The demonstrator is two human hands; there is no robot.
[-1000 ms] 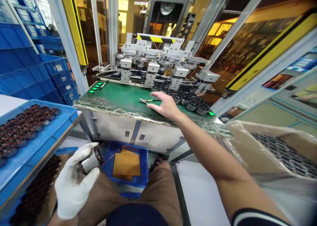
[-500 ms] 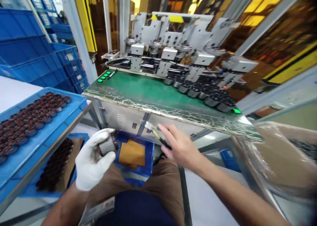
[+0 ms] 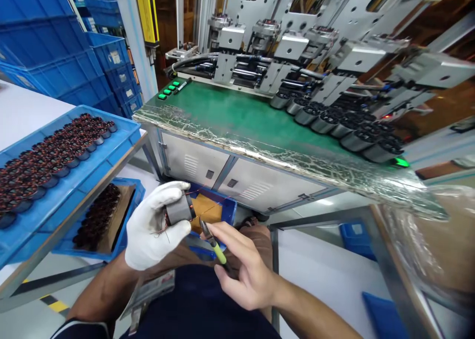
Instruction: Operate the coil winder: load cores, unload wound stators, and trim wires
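Observation:
My left hand (image 3: 150,230), in a white glove, is closed around a motor stator (image 3: 179,209). The stator is a grey metal ring with dark ends and thin copper wires sticking out at both sides. Bare and closer to my body, my right hand (image 3: 245,267) grips a pair of cutting pliers (image 3: 215,245) with green and black handles. The plier jaws point up and left, just right of the stator's wire end and apart from its body. Part of the handles is hidden by my fingers.
A green work surface (image 3: 230,116) lies ahead, with several grey stators (image 3: 324,121) at its right, below the machine fixtures (image 3: 291,47). To my left, a blue tray (image 3: 128,126) holds rows of wound stators. A blue bin (image 3: 230,210) with brown cardboard stands below my hands.
My right hand has swung down and left, bringing the pliers beside the stator. My left hand keeps hold of the stator. The head view has tilted down.

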